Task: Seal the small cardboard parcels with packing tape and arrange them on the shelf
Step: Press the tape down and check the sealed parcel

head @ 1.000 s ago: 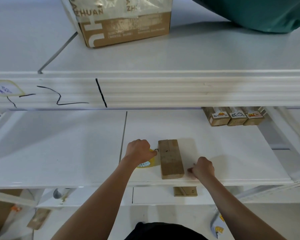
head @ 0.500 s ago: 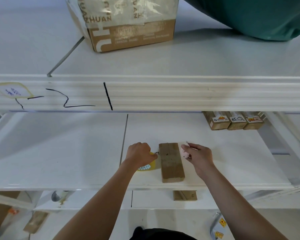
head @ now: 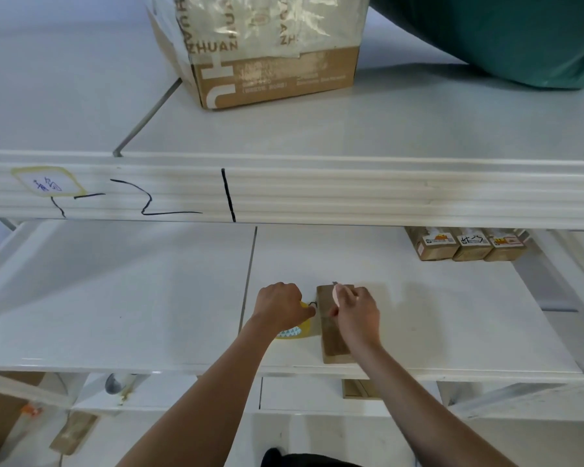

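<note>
three parcels [head: 467, 244] rear right | big carton [head: 270, 52] upper shelf [head: 284, 187]

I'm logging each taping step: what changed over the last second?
The right hand left the shelf by the parcel's near end and came up over the parcel, now pinching a small pale object. The left hand stays curled on the tape roll; parcel unmoved.
</note>
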`<control>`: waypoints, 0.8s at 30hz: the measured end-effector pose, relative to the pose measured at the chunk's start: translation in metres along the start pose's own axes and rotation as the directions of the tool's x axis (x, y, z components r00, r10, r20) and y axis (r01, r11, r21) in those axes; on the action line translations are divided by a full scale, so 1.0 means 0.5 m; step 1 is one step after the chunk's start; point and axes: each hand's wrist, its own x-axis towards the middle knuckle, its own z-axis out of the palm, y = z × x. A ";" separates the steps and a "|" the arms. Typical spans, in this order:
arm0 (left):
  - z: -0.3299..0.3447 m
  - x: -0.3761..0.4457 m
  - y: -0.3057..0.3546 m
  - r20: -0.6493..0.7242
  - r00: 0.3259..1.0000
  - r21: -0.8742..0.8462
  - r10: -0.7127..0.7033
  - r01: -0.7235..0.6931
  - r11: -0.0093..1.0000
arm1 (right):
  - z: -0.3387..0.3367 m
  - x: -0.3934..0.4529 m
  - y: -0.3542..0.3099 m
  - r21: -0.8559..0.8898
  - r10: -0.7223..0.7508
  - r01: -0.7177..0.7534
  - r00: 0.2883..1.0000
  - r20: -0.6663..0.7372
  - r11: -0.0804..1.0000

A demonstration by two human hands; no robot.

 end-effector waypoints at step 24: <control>0.001 0.007 -0.013 0.017 0.997 -0.097 -0.072 0.074 0.993 | 0.025 0.008 0.093 -0.077 -0.150 0.159 0.983 0.105 0.984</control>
